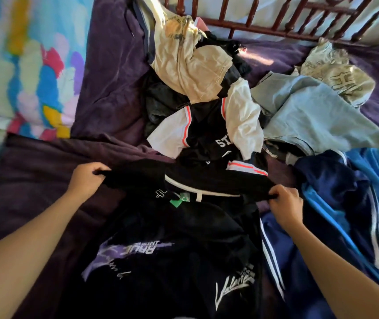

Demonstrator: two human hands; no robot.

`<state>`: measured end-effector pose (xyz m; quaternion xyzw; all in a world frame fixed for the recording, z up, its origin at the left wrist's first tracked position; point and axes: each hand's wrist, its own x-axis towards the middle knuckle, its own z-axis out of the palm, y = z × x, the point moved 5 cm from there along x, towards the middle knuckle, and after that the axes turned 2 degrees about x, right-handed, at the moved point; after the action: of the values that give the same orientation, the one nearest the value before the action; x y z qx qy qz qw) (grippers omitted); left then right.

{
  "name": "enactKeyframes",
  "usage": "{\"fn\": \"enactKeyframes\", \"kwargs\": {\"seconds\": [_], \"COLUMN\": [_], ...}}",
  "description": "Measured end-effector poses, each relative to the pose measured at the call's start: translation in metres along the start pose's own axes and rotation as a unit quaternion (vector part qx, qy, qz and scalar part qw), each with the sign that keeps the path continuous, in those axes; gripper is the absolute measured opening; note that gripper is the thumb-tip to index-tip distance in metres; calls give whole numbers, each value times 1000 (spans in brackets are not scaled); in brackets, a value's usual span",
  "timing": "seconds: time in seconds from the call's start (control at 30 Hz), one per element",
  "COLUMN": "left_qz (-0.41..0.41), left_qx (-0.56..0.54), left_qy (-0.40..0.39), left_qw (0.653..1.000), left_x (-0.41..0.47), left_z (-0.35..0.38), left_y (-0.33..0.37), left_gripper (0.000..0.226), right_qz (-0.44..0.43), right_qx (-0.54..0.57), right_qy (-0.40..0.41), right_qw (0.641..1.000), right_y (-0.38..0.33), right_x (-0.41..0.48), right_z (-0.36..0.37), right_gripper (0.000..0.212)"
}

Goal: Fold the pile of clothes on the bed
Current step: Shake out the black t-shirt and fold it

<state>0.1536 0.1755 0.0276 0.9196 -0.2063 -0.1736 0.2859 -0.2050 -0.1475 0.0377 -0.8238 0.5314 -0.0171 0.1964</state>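
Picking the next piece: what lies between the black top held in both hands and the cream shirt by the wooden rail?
Head view: a black and white jersey with orange stripes lies between the black top and the cream shirt.

Clothes pile (206, 116) on bed (34, 187), before railing (273, 21)

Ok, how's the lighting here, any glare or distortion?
Head view: sun patches brighten the cream shirt and sheet by the rail; the black shirt gripped by left hand and right hand is dark, folds hard to read; wide-angle bends the edges.

Clothes pile (206, 107) ahead — bare blanket (34, 176) leftward
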Motion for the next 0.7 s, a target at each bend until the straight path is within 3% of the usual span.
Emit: {"fn": "enactKeyframes", "kwargs": {"seconds": [0.17, 0.3, 0.4, 0.5, 0.6, 0.7], "left_qz": [-7, -15, 12, 54, 190, 237], "left_qx": [122, 114, 142, 192, 298, 398], "left_qy": [-65, -77, -100, -60, -40, -77], "left_qw": [990, 990, 985, 978, 934, 883], "left_x": [-46, -65, -68, -73, -91, -111], "left_z": [19, 20, 20, 12, 17, 39], "left_y": [-49, -57, -55, -50, -50, -58], "left_gripper": [21, 9, 18, 14, 38, 55], "right_qz": [-137, -100, -106, -136, -126, -145], "right_qx": [-108, -146, -144, -139, -160, -256], "right_qy": [-79, -113, -110, -104, -119, -170], "right_qw": [981, 978, 978, 975, 972, 941], "right_y": [20, 29, 32, 33, 38, 34], "right_x": [-57, -76, -80, -85, -89, -100], "right_z": [38, 49, 50, 50, 50, 59], "right_gripper": [27, 19, 19, 29, 39, 38]}}
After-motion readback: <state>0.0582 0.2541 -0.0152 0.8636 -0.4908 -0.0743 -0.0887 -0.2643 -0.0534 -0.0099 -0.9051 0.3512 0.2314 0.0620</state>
